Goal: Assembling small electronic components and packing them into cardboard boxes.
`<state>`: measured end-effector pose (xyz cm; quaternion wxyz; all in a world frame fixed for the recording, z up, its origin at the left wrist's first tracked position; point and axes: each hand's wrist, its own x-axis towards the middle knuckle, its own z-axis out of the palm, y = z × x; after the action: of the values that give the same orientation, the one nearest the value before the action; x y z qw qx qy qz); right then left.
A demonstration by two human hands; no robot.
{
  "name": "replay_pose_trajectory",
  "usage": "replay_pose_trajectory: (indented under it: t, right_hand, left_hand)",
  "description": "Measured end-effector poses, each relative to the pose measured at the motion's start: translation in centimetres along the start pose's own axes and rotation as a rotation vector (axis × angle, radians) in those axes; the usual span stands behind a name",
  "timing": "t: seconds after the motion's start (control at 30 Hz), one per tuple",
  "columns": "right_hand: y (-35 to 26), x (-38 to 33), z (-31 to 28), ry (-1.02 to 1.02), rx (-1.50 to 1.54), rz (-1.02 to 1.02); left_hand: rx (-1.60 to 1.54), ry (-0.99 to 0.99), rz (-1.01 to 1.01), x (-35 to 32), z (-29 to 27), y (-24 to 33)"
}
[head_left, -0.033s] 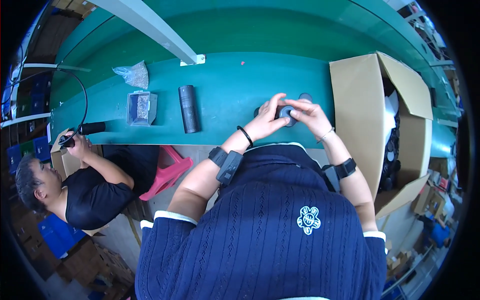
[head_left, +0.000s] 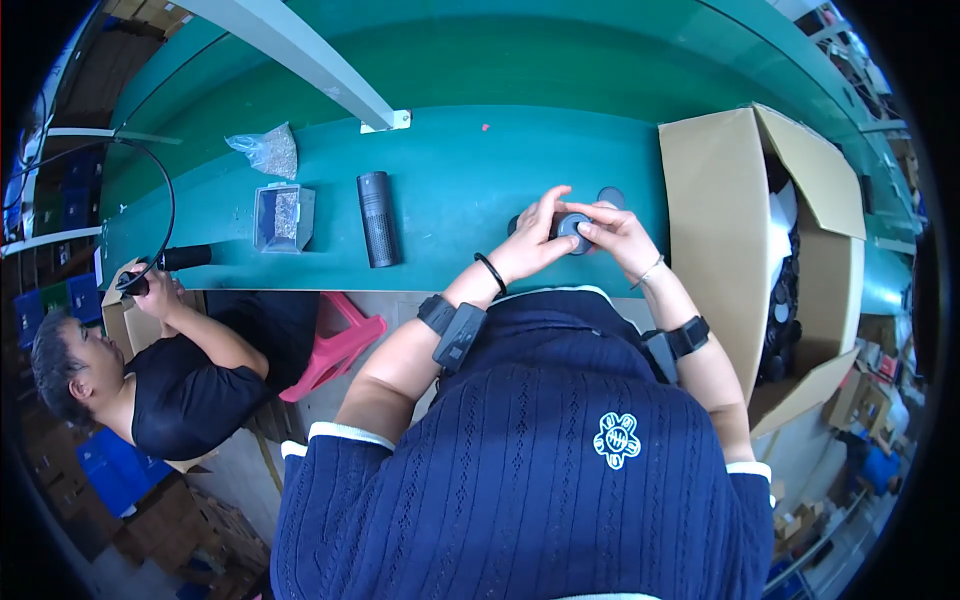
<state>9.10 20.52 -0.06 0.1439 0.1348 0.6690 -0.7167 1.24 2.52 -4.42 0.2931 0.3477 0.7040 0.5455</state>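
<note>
Dark piece [head_left: 568, 221] being held by left hand [head_left: 522, 252] and right hand [head_left: 628, 238]

Over the near part of the counter [head_left: 460, 170], the dark piece is being gripped between both sets of fingers; whether the counter is being touched cannot be told. By the left fingers, its side is being wrapped narrowly; by the right fingers and thumb, its round face is being pinched and partly covered. Just left of the left fingers, a dark end [head_left: 513, 225] is being exposed; whether it is being formed by the same piece cannot be told. Just beyond the right fingers, a grey cap [head_left: 611, 195] is being partly hidden. Well left of the fingers, a black tube [head_left: 377, 220] is being supported by the counter, and farther left a tray [head_left: 281, 247] and a bag [head_left: 277, 153]. Right of the fingers, dark parts [head_left: 783, 310] are being contained by a box [head_left: 705, 210]. Far left, a black device [head_left: 132, 284] is being held by a co-worker [head_left: 195, 412].
</note>
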Motion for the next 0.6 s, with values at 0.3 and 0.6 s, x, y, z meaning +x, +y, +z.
replay_pose_trajectory:
  t: [0.3, 0.6]
  right_hand:
    - [1.6, -0.4, -0.4, -0.126, 0.081, 0.002]
    - [0.9, 0.4, 1.3, 0.041, 0.075, 0.02]
  left_hand:
    - [-0.317, -0.07, -0.044, -0.3, 1.3, 2.1]
    - [-0.117, -0.047, -0.092, -0.3, 0.1, 4.1]
